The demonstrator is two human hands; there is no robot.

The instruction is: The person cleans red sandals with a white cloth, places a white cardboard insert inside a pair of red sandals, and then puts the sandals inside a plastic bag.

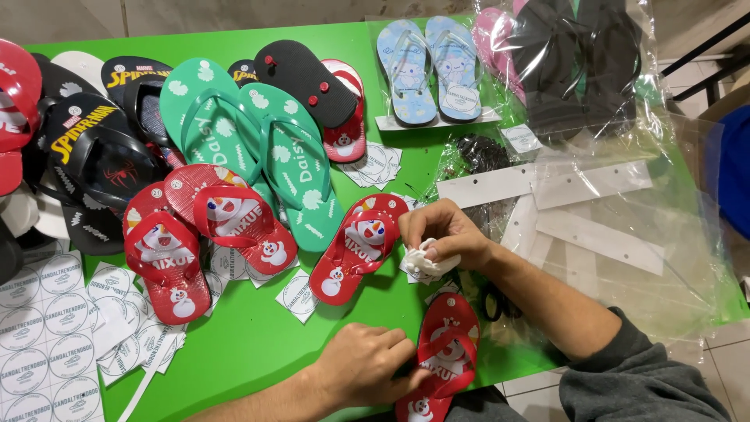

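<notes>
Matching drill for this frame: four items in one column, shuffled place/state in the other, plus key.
1. green flip-flop pair
2. light blue flip-flop pair
3. crumpled white cloth
4. red flip-flop at the table's near edge

A. pinched in the right hand
B. held by the left hand
C. far side of the table, on a white card
D. centre of the table, soles up

Pairs: 1-D, 2-C, 3-A, 4-B

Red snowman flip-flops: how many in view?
4. Two overlapping at left, one mid-table by the right hand, one under the left hand at the near edge. More may hide under the pile.
</notes>
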